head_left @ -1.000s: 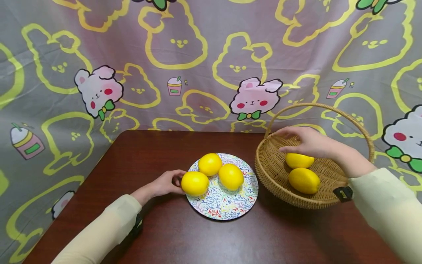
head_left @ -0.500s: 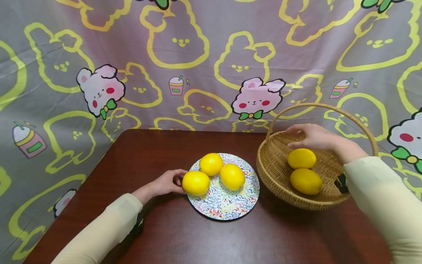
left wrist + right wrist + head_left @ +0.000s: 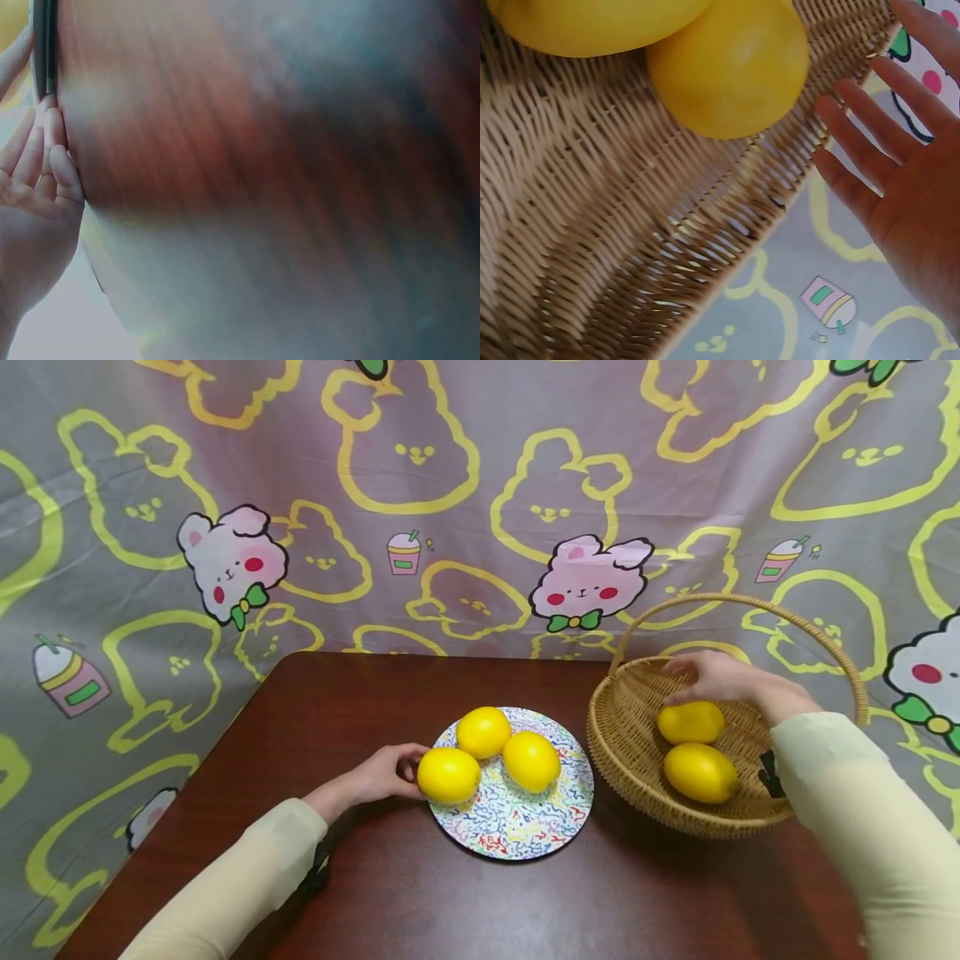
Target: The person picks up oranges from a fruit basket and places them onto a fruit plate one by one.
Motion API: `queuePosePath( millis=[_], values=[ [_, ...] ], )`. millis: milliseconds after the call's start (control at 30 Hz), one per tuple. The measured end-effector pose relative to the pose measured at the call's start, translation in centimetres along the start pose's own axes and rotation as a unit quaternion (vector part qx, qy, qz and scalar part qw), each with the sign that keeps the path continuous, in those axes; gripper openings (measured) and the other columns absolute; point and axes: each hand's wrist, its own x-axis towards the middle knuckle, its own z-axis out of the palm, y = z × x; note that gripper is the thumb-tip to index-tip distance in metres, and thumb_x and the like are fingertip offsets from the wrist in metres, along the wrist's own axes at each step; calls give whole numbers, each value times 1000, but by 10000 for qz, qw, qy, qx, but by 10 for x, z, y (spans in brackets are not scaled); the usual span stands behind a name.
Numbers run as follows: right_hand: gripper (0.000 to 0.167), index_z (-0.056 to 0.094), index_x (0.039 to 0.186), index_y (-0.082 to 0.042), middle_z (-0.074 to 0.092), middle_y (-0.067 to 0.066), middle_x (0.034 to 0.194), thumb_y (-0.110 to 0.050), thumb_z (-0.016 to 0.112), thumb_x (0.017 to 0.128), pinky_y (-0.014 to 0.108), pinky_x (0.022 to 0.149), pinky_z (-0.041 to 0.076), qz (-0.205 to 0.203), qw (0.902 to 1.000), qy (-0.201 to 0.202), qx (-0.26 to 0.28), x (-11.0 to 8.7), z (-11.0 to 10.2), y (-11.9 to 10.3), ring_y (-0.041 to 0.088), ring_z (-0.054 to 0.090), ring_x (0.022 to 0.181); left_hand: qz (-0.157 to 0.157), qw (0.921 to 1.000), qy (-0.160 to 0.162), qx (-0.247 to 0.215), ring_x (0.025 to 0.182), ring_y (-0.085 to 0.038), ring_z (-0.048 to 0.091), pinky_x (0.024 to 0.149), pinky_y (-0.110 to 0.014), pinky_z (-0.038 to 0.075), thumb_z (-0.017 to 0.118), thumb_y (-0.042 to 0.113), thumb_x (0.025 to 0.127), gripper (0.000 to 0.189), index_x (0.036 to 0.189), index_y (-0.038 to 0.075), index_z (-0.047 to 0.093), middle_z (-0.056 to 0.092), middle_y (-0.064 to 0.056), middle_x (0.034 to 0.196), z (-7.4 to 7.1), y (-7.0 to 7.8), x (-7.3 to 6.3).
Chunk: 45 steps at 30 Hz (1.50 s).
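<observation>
My left hand point(image 3: 382, 774) is at the left edge of a round white plate point(image 3: 517, 835) with coloured squiggles. In the left wrist view, my thumb lies over the dark rim and the fingers point(image 3: 60, 172) bunch against it. Three lemons sit on the plate, and the leftmost lemon point(image 3: 448, 775) hides my left fingertips in the head view. My right hand point(image 3: 712, 677) hangs over the back of a wicker basket point(image 3: 626, 760); its fingers are spread in the right wrist view. Just below it is the far lemon point(image 3: 690, 723); the near lemon point(image 3: 701, 772) rests beside that one.
The basket's tall arched handle point(image 3: 750, 602) rises over my right wrist. Plate and basket stand side by side on a dark brown table point(image 3: 337, 693). Behind the table hangs a grey curtain point(image 3: 450, 443) printed with yellow outlines and white rabbits.
My right hand has shifted a little to the right over the basket, and its forearm has swung inward. The left hand and all the lemons stay where they were.
</observation>
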Motion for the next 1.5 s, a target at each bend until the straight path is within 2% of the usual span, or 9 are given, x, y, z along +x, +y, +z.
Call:
queuePosePath(
  millis=[267, 533, 867, 1200, 1500],
  values=[
    [71, 48, 132, 12, 51, 36, 127, -34, 75, 86, 61, 91, 40, 206, 9993, -232, 187, -2, 8, 16, 53, 47, 116, -25, 10000, 5, -32, 80, -19, 51, 71, -30, 45, 86, 20, 74, 66, 130, 2, 56, 61, -3, 101, 1, 1, 1],
    [79, 46, 136, 11, 46, 38, 130, -41, 75, 83, 61, 93, 38, 501, 9969, -487, 349, -4, 20, 32, 54, 44, 118, -30, 10000, -6, -14, 81, -19, 51, 71, -30, 45, 86, 20, 75, 66, 131, 2, 56, 61, -3, 102, 2, 1, 2],
    [77, 48, 134, 11, 40, 39, 136, -37, 77, 82, 63, 94, 35, 306, 9980, -419, 356, -7, 34, 41, 56, 37, 123, -86, 10000, 1, 1, 81, -20, 51, 71, -31, 46, 86, 20, 74, 66, 131, 3, 56, 60, -3, 102, 2, 1, 2],
    [81, 48, 136, 5, 44, 36, 132, -41, 80, 78, 53, 86, 41, 526, 9950, -386, 756, -8, 41, 42, 46, 46, 115, -125, 9999, -3, -28, 81, -20, 51, 70, -30, 46, 86, 21, 74, 66, 131, 3, 56, 60, -3, 101, 3, 4, 0],
    [82, 48, 135, 4, 50, 32, 125, -42, 80, 77, 51, 80, 43, 550, 9955, -363, 685, -7, 44, 47, 42, 50, 106, -91, 9999, 17, -55, 81, -20, 51, 69, -29, 46, 86, 21, 74, 66, 130, 2, 57, 60, -3, 101, 3, 5, 0]
  ],
)
